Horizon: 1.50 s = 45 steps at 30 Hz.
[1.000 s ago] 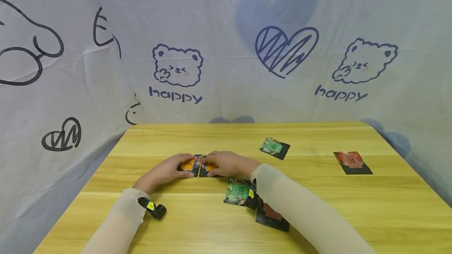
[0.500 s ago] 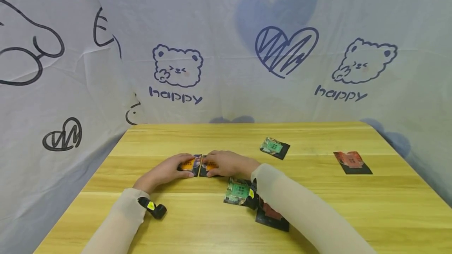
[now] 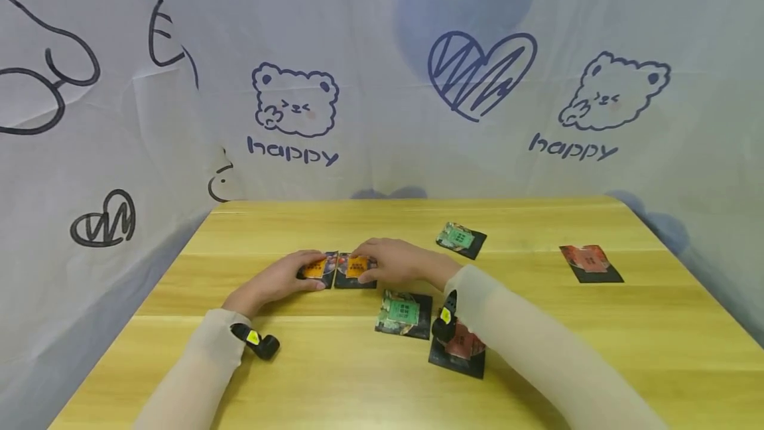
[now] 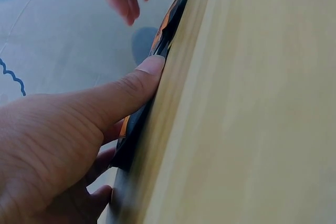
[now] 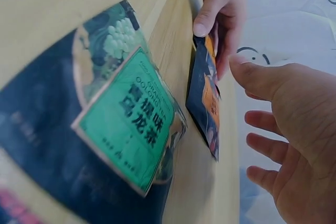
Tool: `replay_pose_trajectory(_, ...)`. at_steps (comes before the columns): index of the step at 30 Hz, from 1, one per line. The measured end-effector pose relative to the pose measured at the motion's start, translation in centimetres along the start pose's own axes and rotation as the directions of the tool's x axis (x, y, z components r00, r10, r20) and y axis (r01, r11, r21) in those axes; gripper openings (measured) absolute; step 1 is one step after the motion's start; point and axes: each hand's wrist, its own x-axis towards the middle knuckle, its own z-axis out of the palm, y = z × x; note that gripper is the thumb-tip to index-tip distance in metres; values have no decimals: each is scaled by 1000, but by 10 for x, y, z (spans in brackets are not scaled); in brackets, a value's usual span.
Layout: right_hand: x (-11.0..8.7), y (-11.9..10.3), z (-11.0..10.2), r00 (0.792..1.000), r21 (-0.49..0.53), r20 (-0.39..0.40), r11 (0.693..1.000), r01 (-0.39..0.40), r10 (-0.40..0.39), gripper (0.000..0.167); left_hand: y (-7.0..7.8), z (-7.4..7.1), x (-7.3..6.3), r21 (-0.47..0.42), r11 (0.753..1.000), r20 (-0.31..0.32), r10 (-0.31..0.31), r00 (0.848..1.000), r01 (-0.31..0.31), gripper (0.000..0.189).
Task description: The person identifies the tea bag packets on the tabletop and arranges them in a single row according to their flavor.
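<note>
Two black tea sachets with orange labels lie side by side on the wooden table, ends close together. My left hand point(image 3: 277, 279) holds the left orange sachet point(image 3: 326, 271) by its edges; in the left wrist view the thumb point(image 4: 149, 66) presses its near edge and the other fingers are at the far side. My right hand point(image 3: 401, 263) hovers over the right end of the right orange sachet point(image 3: 351, 279). In the right wrist view this hand point(image 5: 307, 114) is apart from the sachet, its fingers spread and loosely bent, nothing between them.
A green-labelled grape oolong tea sachet point(image 3: 402, 312) lies in front of my right hand. A red-labelled sachet point(image 3: 459, 354) is partly under my right wrist. Farther off lie another green sachet point(image 3: 461, 239) and a red one point(image 3: 591, 261). A printed cloth point(image 3: 382, 125) hangs behind the table.
My right hand has let go of the right orange sachet and lifted slightly to the right, uncovering its label. My left hand stays on its sachet. The head view has tilted down slightly.
</note>
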Motion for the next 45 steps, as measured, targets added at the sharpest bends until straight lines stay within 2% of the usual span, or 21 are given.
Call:
replay_pose_trajectory(4,-12,6,2,999,28,-6,999,32,-32,59,-1,-3,-1,4,1000,2,-7,1000,7,75)
replay_pose_trajectory(13,-33,15,10,994,56,22,993,105,-106,59,-10,2,-7,6,1000,0,-26,1000,26,76)
replay_pose_trajectory(22,-52,18,8,990,89,29,987,136,-139,60,-8,0,-6,-21,1000,-13,-18,1000,17,75)
replay_pose_trajectory(29,-64,19,8,978,119,42,973,200,-206,64,-7,-2,-6,-17,999,-13,-38,999,38,74)
replay_pose_trajectory(38,-72,21,16,974,96,62,973,211,-217,66,-4,-1,-4,-3,999,-1,-40,999,40,76)
replay_pose_trajectory(41,-75,20,16,974,120,68,971,206,-215,66,-2,-1,-1,-3,999,-5,-32,999,32,75)
replay_pose_trajectory(45,-79,19,16,971,90,91,973,213,-221,62,0,-2,1,-3,1000,-5,-7,1000,7,75)
